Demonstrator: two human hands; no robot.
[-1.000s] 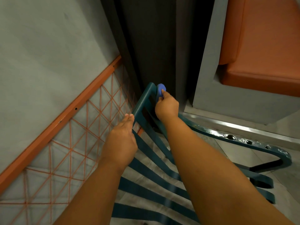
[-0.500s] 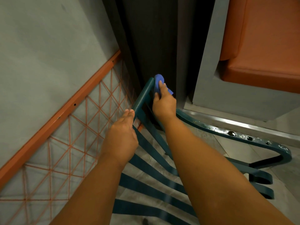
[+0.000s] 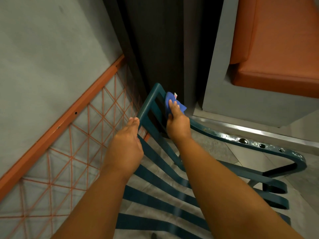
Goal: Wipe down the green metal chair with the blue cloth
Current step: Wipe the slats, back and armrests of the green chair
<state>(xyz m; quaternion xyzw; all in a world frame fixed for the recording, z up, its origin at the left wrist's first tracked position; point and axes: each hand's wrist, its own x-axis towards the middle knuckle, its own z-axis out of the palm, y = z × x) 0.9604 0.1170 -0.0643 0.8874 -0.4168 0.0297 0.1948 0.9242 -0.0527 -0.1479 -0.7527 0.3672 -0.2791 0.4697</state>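
Observation:
The green metal chair [image 3: 241, 142] lies below me, its slats running across the lower middle and its frame curving off to the right. My right hand [image 3: 177, 123] presses the blue cloth [image 3: 170, 100] against the chair's far top corner, fingers laid over the cloth and thumb beneath it. A small white tag sticks out of the cloth. My left hand [image 3: 126, 145] holds the left frame bar, fingers extended along it toward the corner.
An orange-framed grid panel [image 3: 69, 121] leans along the grey wall on the left. A dark column [image 3: 164, 49] stands just behind the chair's corner. An orange cushioned bench [image 3: 279, 57] on a grey base sits at the right. Grey floor shows between the slats.
My right hand has spread its fingers flatter over the cloth and slid it along the top corner bar. More of the cloth shows now. My left hand has stayed on the left bar.

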